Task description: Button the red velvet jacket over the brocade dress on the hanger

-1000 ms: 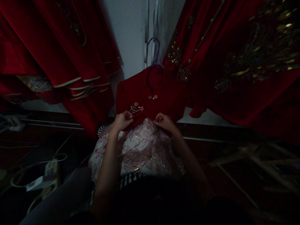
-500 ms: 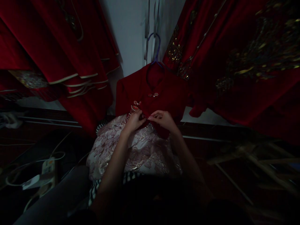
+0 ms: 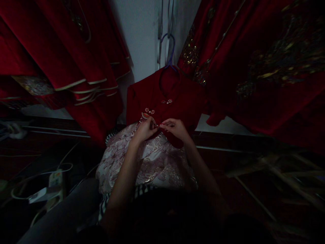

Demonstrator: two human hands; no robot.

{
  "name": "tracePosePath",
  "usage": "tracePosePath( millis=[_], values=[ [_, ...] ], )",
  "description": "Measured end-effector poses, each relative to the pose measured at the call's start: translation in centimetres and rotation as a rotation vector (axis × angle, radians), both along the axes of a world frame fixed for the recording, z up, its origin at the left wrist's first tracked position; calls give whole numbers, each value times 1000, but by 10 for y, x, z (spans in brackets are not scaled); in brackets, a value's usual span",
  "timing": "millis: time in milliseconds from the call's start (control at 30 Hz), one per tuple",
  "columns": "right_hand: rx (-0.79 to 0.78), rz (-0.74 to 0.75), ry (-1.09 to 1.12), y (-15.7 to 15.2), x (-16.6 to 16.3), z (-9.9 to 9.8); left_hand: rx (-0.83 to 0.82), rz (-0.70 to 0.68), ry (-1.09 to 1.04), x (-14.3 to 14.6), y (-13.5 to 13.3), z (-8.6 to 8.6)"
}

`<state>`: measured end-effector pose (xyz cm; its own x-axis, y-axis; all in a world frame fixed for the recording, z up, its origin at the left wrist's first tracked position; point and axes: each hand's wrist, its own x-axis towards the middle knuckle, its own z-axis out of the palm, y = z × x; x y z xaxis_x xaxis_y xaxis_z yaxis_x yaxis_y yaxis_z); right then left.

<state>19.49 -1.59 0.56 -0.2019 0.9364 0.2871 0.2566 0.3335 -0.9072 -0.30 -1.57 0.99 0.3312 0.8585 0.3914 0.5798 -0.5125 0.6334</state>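
A red jacket [image 3: 142, 89] hangs from a blue-purple hanger [image 3: 173, 51], its lower part spread towards me over a pale floral skirt [image 3: 152, 166] with a shiny pattern. Down the jacket front sit beaded clasps, one near the collar [image 3: 167, 101], and a fan-shaped beaded ornament [image 3: 145, 116] with hanging strands. Fingers of my left hand [image 3: 145, 130] pinch one side of a small beaded clasp [image 3: 157, 125] at the front edge. From the other side my right hand [image 3: 176, 129] pinches the same clasp, fingertips almost meeting. The dim light hides the clasp's details.
Red garments with light trim [image 3: 83, 67] hang at left; others with gold sequins [image 3: 274, 64] hang at right. A power strip [image 3: 56, 181] with cables lies at lower left. Blurred wooden bars [image 3: 274, 166] stand at lower right. Behind is a pale cabinet door [image 3: 142, 30].
The view has shifted slightly. Both hands stay at the clasp with small finger movements, and more of the beading shows between the fingertips.
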Motion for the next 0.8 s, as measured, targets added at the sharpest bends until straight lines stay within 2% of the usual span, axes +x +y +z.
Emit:
tracePosePath(
  millis=[200, 367, 567, 700, 800],
  values=[
    [3, -34, -2, 4, -6, -6, 12, 6, 55, 3, -1, 0],
    [42, -43, -55, 0, -6, -3, 30, 52, 100, 3, -2, 3],
    [59, -37, -72, -4, -7, 1, -117, 29, 15, 2, -5, 7],
    [68, -82, -77, -4, -11, 0, -245, 36, -109, 3, -1, 1],
    [61, -97, -85, -3, -13, -1, -283, 49, -175, 4, 4, -6]
  ],
)
